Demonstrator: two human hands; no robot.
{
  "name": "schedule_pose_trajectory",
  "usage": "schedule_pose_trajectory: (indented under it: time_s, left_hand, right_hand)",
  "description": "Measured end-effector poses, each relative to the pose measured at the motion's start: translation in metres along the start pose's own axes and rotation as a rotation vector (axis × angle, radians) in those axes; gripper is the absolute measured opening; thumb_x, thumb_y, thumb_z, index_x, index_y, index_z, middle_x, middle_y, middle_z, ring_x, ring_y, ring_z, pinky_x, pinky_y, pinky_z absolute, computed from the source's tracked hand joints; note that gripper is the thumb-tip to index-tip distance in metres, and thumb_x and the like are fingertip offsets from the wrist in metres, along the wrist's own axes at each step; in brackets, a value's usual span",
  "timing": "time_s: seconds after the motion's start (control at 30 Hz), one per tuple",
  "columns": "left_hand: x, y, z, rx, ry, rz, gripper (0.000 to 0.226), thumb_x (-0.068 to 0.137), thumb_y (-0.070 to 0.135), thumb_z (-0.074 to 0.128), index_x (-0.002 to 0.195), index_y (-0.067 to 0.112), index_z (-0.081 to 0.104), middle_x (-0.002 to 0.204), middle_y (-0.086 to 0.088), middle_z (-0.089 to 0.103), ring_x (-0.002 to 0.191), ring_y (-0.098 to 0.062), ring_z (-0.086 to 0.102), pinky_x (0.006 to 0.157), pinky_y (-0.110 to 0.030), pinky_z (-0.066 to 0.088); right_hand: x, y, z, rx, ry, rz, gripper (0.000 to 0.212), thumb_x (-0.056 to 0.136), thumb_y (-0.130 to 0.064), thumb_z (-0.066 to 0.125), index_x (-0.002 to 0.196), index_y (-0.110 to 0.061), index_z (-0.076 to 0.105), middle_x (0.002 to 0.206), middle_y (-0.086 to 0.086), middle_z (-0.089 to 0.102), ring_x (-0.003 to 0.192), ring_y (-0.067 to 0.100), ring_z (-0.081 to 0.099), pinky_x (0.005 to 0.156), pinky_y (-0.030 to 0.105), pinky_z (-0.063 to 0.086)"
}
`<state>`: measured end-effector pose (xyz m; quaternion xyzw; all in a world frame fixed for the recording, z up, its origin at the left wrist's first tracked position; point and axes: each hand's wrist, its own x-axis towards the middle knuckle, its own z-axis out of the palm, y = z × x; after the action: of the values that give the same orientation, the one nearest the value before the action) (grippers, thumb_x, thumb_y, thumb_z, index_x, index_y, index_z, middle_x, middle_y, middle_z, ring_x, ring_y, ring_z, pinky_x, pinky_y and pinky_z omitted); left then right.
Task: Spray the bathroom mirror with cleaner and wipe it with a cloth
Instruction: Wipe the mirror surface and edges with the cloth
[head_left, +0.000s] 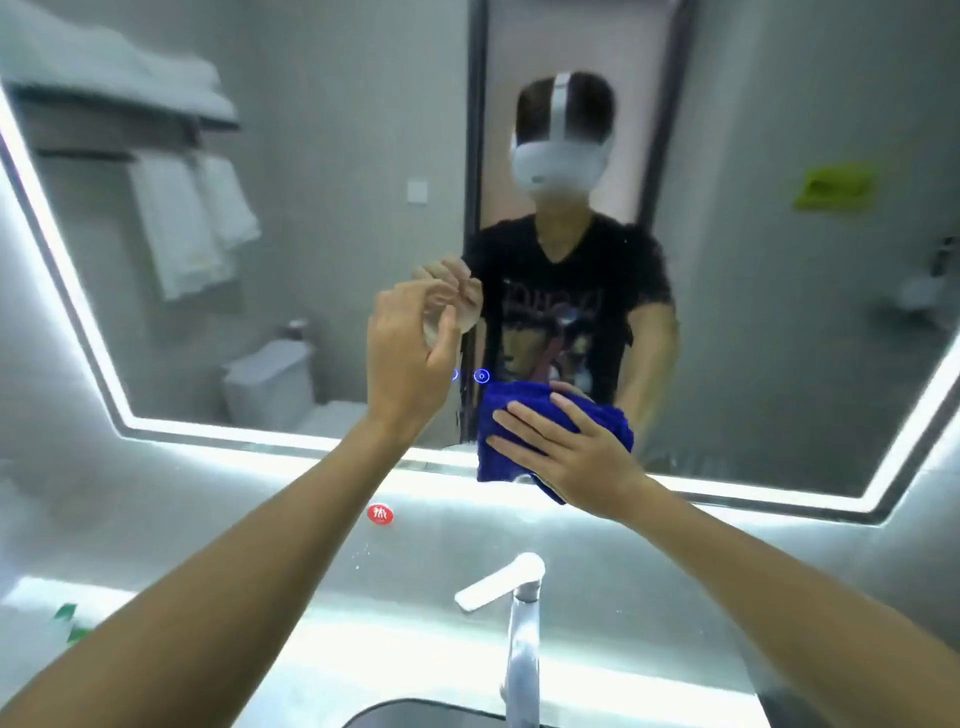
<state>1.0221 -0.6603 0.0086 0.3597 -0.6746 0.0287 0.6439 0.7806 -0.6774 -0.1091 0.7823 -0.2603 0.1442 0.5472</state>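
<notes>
A large mirror (322, 218) with a lit frame fills the wall ahead and reflects a person in a black shirt. My right hand (566, 452) presses flat on a blue cloth (519, 421) against the mirror's lower edge, fingers spread over it. My left hand (410, 348) is raised in front of the glass, fingers curled around a small clear bottle (434, 332), mostly hidden by the hand; its reflection shows just behind.
Below stands a chrome tap (522, 623) with a white lever over a dark sink basin (415, 714). A red round sticker (380, 514) sits on the wall under the mirror. Green packets (70, 621) lie on the counter at the left.
</notes>
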Motion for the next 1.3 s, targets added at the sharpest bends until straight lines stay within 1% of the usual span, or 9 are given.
schedule_pose_trajectory:
  time_s: [0.13,0.3,0.5,0.63,0.87,0.93,1.03,1.13,1.3]
  left_hand:
    - [-0.026,-0.002,-0.004,0.058,-0.043,-0.039,0.019,0.088,0.016,0.054,0.101,0.011,0.066,0.099,0.001,0.066,0.096,-0.023,0.057,0.087,-0.048,0.046]
    - [-0.025,0.008,-0.015,0.088,-0.041,-0.038,0.018,0.087,0.012,0.057,0.102,0.013,0.066,0.100,0.011,0.060,0.097,-0.021,0.057,0.087,-0.048,0.046]
    - [0.005,0.039,-0.018,0.096,-0.070,0.036,0.027,0.089,0.023,0.049,0.106,0.010,0.066,0.105,-0.004,0.067,0.101,-0.023,0.056,0.089,-0.040,0.046]
    - [0.033,0.051,-0.015,0.106,-0.072,0.115,0.025,0.089,0.020,0.052,0.108,0.010,0.066,0.106,-0.004,0.066,0.102,-0.026,0.055,0.091,-0.032,0.041]
    - [0.070,0.064,-0.017,0.056,-0.042,0.296,0.019,0.091,0.016,0.055,0.106,0.012,0.066,0.113,0.002,0.064,0.106,-0.021,0.052,0.095,-0.019,0.035]
    - [0.078,0.060,-0.015,0.047,-0.033,0.316,0.020,0.091,0.016,0.055,0.108,0.013,0.066,0.116,0.003,0.064,0.108,-0.020,0.052,0.095,-0.014,0.034]
    - [0.091,0.060,-0.007,-0.001,-0.009,0.254,0.025,0.093,0.017,0.054,0.114,0.013,0.066,0.120,0.003,0.064,0.112,-0.020,0.052,0.097,-0.009,0.031]
    - [0.103,0.067,0.009,-0.036,-0.051,0.251,0.032,0.093,0.025,0.049,0.118,0.013,0.066,0.124,0.002,0.064,0.117,-0.020,0.052,0.100,-0.017,0.036]
    - [0.098,0.079,0.046,-0.109,-0.073,0.216,0.036,0.094,0.020,0.052,0.128,0.013,0.061,0.134,0.001,0.060,0.127,-0.017,0.049,0.107,-0.034,0.041]
  right_hand:
    - [-0.015,0.000,0.000,0.014,-0.060,-0.076,0.059,0.098,-0.015,0.048,0.155,-0.018,0.032,0.163,0.006,0.022,0.150,0.021,0.026,0.120,0.047,0.023]
    - [-0.008,0.023,-0.008,0.015,-0.158,-0.108,0.061,0.100,-0.018,0.045,0.157,-0.020,0.024,0.166,0.004,0.018,0.153,0.022,0.017,0.123,0.049,0.020]
    - [0.031,0.101,-0.046,-0.047,-0.024,0.105,0.047,0.106,-0.028,0.042,0.153,-0.024,0.038,0.162,0.004,0.029,0.150,0.023,0.028,0.118,0.056,0.027]
    - [0.073,0.159,-0.080,-0.145,-0.025,0.285,0.050,0.108,-0.038,0.037,0.156,-0.027,0.030,0.163,0.006,0.026,0.151,0.024,0.023,0.117,0.056,0.027]
    - [0.129,0.259,-0.128,-0.167,-0.077,0.672,0.065,0.103,-0.045,0.034,0.159,-0.027,0.007,0.167,0.010,0.004,0.154,0.027,0.004,0.123,0.053,0.012]
    - [0.133,0.268,-0.133,-0.170,-0.083,0.737,0.067,0.102,-0.046,0.034,0.159,-0.027,0.004,0.167,0.010,0.000,0.154,0.027,0.002,0.123,0.052,0.012]
    - [0.135,0.263,-0.131,-0.207,-0.073,0.765,0.067,0.101,-0.045,0.034,0.159,-0.026,0.004,0.167,0.010,0.002,0.154,0.028,0.003,0.122,0.051,0.013]
    - [0.134,0.259,-0.131,-0.250,-0.070,0.764,0.066,0.102,-0.046,0.032,0.159,-0.025,0.005,0.167,0.012,0.004,0.154,0.029,0.005,0.122,0.051,0.014]
    - [0.125,0.251,-0.126,-0.241,-0.057,0.750,0.067,0.101,-0.048,0.033,0.159,-0.024,0.010,0.166,0.013,0.009,0.154,0.030,0.008,0.121,0.054,0.017]
